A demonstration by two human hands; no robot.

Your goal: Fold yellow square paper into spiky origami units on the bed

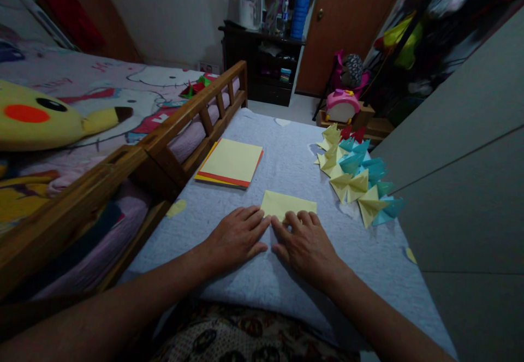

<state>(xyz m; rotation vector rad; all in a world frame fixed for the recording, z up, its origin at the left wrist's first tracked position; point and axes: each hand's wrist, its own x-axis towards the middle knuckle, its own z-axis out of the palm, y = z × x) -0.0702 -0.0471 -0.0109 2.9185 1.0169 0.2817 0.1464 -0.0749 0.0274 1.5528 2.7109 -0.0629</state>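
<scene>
A pale yellow sheet of paper (289, 202), seemingly folded into a rectangle, lies on the cloth-covered surface in front of me. My left hand (239, 233) rests palm down, its fingers stretched out and their tips at the paper's near left corner. Across the near edge lie the slightly bent, spread fingers of my right hand (305, 244), pressing on the paper and hiding part of that edge. The two index fingertips almost meet. Beyond my left hand sits a stack of square paper (233, 160), pale yellow on top with orange-red and yellow sheets beneath.
Folded paper pieces (352, 173) in yellow, blue and red stand in rows at the right. A wooden bed rail (196, 111) borders the left side, with a yellow plush toy (41, 119) on the bed behind it. A pale cabinet (462, 187) flanks the right.
</scene>
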